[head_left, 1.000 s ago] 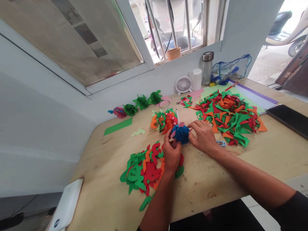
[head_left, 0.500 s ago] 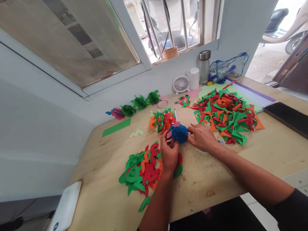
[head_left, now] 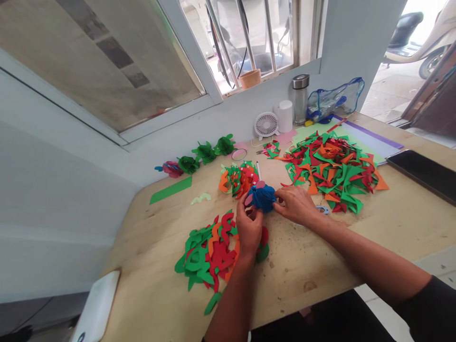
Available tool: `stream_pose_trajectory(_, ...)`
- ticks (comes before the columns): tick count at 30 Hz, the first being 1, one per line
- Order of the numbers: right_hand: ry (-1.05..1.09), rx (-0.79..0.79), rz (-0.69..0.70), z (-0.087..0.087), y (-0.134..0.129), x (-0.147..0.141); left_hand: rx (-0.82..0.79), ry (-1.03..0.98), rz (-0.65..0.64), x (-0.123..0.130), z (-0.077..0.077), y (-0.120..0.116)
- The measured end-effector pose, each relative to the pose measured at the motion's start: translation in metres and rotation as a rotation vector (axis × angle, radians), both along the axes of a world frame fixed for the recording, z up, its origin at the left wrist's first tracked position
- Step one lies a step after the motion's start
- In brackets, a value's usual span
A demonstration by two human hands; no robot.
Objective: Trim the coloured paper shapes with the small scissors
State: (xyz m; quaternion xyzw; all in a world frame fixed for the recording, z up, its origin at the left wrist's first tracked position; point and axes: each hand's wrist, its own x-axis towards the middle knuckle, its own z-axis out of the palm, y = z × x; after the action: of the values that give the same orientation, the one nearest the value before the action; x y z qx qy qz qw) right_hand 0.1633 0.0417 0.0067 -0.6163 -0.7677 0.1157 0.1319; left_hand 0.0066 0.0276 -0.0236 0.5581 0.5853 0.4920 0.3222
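Observation:
A blue paper piece with folded layers and pink rounded parts [head_left: 264, 197] is between my two hands, just above the wooden table [head_left: 149, 237]. My left hand [head_left: 249, 225] grips its left side with the fingers curled round it. On its right edge, the fingertips of my right hand [head_left: 294, 203] are pinched. A heap of orange, green and red cut pieces [head_left: 239, 180] lies just behind it. Green and red curved cutouts [head_left: 204, 254] are spread left of my left forearm, which hides some of them.
Paper scraps [head_left: 335, 164] are piled at the right, beside a phone [head_left: 423, 173]. Along the wall stand green paper figures [head_left: 205, 152], a small fan [head_left: 266, 125], a white cylinder [head_left: 285, 116], a glass bottle [head_left: 299, 99] and a clear bag [head_left: 335, 99].
The whole view has shifted slightly. My right hand's fingers have moved a little on the blue piece's right edge, and my left hand keeps its hold.

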Motion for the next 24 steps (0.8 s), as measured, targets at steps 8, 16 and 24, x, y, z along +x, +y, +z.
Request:
stream_pose_trajectory(8,-0.002,0.022,-0.013,-0.0057,0.0006,-0.0014,-0.006,0.007,-0.003,0.0004,-0.0005,0.0007)
stream_pose_trajectory(16,-0.029,0.02,0.014,-0.0046,0.0012,-0.0009,0.001,-0.01,0.002,0.0018,0.0017,0.0007)
stream_pose_trajectory(24,-0.056,0.051,0.018,-0.008,0.0019,-0.0024,0.023,0.023,-0.009,0.0012,0.0006,-0.0006)
